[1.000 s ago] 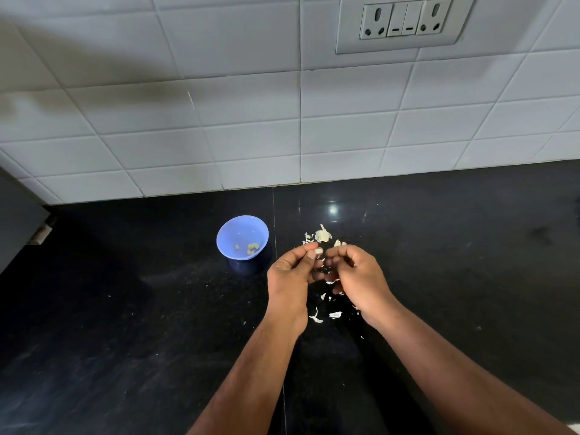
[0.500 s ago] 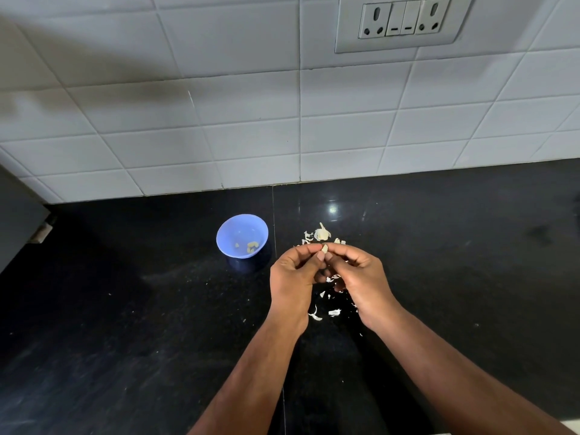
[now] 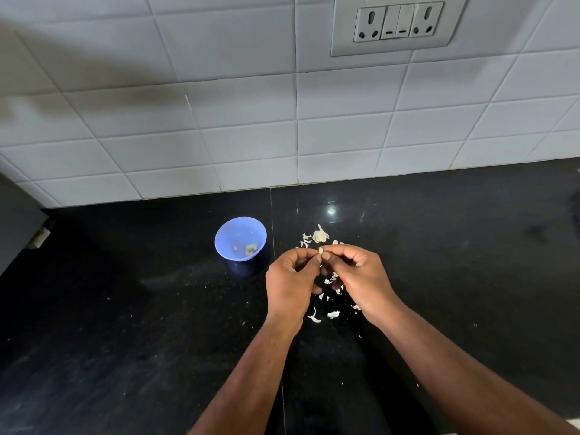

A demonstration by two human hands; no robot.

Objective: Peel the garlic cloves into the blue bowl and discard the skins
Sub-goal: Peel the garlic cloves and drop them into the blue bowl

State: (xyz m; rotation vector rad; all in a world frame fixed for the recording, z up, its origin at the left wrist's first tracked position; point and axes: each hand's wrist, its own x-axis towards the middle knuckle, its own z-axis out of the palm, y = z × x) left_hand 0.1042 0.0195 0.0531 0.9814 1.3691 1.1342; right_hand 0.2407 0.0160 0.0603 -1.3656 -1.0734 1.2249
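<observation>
A glossy black stone countertop (image 3: 125, 340) meets a white tiled wall (image 3: 219, 120) carrying a grey double socket plate (image 3: 397, 25) with no readable writing. The left hand (image 3: 290, 282) and right hand (image 3: 361, 277) together pinch a small pale garlic clove (image 3: 320, 250), standing roughly upright between their fingertips. The round blue plastic bowl (image 3: 240, 238), left of the hands, holds peeled cloves (image 3: 251, 248). Papery white skins (image 3: 332, 314) lie beneath the hands, and a garlic bulb remnant (image 3: 320, 235) lies behind them.

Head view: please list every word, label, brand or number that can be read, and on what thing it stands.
None can be read.
Socket plate: only dash marks on the two switches, no letters.
Blue bowl: no print shows.
Counter and tiles: plain.
</observation>
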